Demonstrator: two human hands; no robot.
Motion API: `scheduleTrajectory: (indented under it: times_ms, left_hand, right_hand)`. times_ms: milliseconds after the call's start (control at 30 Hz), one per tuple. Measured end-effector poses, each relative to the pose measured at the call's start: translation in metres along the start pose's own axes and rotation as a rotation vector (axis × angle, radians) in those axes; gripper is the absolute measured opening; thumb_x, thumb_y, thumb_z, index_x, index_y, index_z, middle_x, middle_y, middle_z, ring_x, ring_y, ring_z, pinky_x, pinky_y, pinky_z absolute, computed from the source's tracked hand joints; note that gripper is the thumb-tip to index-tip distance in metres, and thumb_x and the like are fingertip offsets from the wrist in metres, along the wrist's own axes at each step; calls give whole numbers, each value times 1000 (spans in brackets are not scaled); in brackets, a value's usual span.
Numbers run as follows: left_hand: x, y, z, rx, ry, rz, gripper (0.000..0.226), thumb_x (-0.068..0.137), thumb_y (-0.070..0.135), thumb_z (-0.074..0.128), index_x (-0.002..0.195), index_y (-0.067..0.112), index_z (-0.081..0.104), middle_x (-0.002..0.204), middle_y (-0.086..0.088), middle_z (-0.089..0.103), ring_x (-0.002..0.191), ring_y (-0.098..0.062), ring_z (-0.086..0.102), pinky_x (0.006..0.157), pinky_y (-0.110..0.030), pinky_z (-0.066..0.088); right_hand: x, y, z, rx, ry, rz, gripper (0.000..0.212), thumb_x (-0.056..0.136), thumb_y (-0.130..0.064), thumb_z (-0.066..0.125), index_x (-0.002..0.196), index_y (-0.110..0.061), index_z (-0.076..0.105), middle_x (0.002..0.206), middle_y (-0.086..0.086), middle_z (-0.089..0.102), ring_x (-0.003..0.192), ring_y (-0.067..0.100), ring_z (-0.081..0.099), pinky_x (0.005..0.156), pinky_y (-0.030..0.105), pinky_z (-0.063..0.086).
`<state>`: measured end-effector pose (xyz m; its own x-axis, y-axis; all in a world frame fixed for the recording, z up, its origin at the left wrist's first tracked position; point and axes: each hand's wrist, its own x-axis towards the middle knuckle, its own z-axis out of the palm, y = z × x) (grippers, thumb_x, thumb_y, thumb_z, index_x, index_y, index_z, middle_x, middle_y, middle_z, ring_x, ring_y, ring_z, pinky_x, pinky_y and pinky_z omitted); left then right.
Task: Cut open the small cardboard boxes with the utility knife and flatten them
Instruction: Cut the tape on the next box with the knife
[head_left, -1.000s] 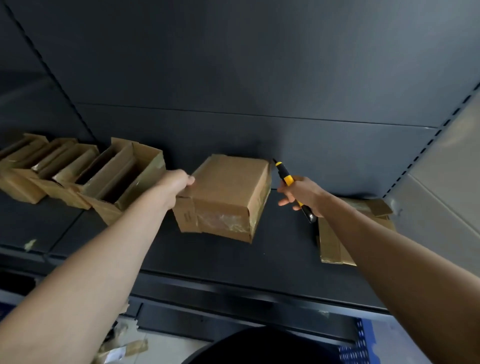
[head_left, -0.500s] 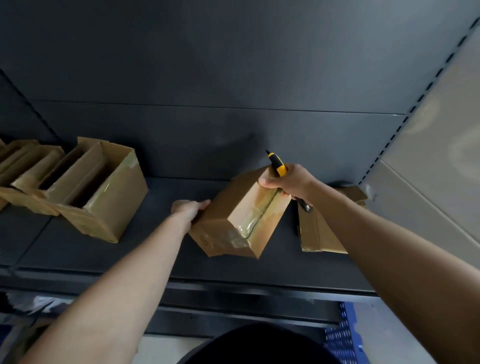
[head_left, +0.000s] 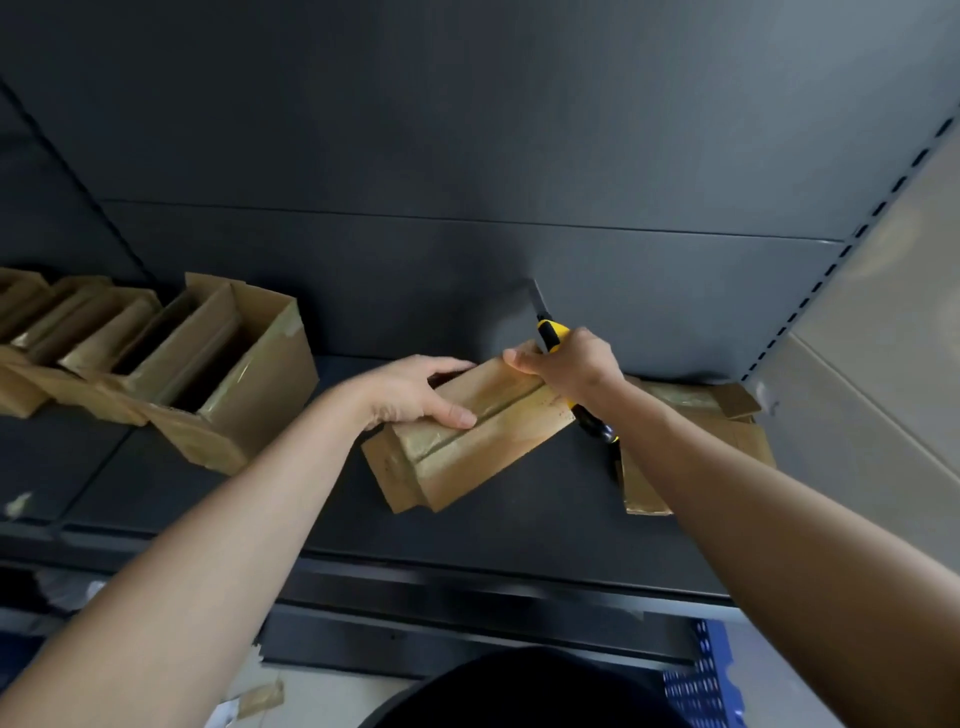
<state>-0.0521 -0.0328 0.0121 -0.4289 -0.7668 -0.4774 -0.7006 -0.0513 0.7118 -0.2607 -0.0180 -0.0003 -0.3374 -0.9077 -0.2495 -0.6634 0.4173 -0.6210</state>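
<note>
Tape seam (head_left: 467, 436) down the middle of the small cardboard box (head_left: 498, 457), tilted on the dark shelf (head_left: 519, 525), is the line to slit: the left hand (head_left: 410, 392) grips the box's left edge, thumb on the taped face, and the right hand (head_left: 571, 364) is curled round the yellow utility knife (head_left: 550, 335) at the far end, blade up and away, so the cut should probably run shallow, clear of that thumb. Opened boxes (head_left: 234, 384) stand well left of the left-hand grip; flattened cardboard (head_left: 691, 452) lies just right of the knife hand, possibly crowding the stroke
</note>
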Motion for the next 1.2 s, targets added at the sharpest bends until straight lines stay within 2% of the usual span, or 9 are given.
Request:
scheduleTrajectory:
  times_ms: [100,233,367,467,600,767,900,1033,1200]
  left_hand:
    - [3,-5,-5,63,100,90,68,68,25,84,127,43,54,118,13,56,96,-5,57,70,-18,45]
    - [9,-8,-3,293,465,156,49,86,38,66,132,39,50,122,11,48,118,-21,43,98,-30,28]
    - [6,-19,5,663,275,23,113,64,78,59,149,39,-6,154,4,9,141,-24,7,114,-47,-2]
    - [5,-22,5,566,278,28,125,58,66,74,147,42,-11,152,5,8,138,-23,6,112,-46,11]
    - [3,-22,2,404,302,86,133,50,53,84,142,46,-12,153,6,13,138,-26,12,110,-45,18]
    - [6,-30,-3,293,267,100,136,45,58,84,139,48,-14,151,17,15,138,-29,16,110,-48,25]
    - [9,-32,-4,288,237,114,130,42,62,82,137,51,-7,152,19,15,139,-26,17,109,-48,28]
    - [9,-33,-6,313,232,114,125,42,64,78,134,55,-5,150,21,16,139,-22,18,107,-47,32]
    - [10,-33,-7,318,235,128,124,42,64,78,135,55,-4,149,21,19,137,-19,21,107,-47,34]
  right_hand:
    - [1,1,-3,-50,39,-22,67,77,-63,62,110,-7,48,94,5,55,76,21,53,58,28,39]
    - [5,-3,-7,-44,8,-50,42,80,-48,65,95,-13,47,85,2,55,68,17,53,54,29,40]
    - [6,-5,-6,-50,-76,-63,35,83,-45,63,86,-15,46,76,1,55,62,17,54,55,27,44]
    - [4,-9,-8,-89,-76,-103,21,86,-32,56,91,-13,47,84,6,56,73,25,58,63,29,46]
    - [5,-21,-34,-307,-152,-200,5,82,-15,55,87,-12,54,78,3,52,76,25,51,52,25,34]
    - [-2,-30,-56,-528,-424,-412,38,90,-62,43,116,-35,50,95,-8,54,89,18,53,79,34,38]
    - [-4,-42,-51,-685,-469,-472,32,94,-57,41,98,-29,55,94,-4,59,83,18,59,73,33,44]
    - [-8,-60,-49,-904,-425,-496,36,96,-51,41,111,-23,58,112,0,59,103,24,57,82,37,44]
    - [-15,-80,-57,-938,-512,-459,33,97,-43,43,95,-15,61,86,8,67,72,21,57,60,28,42]
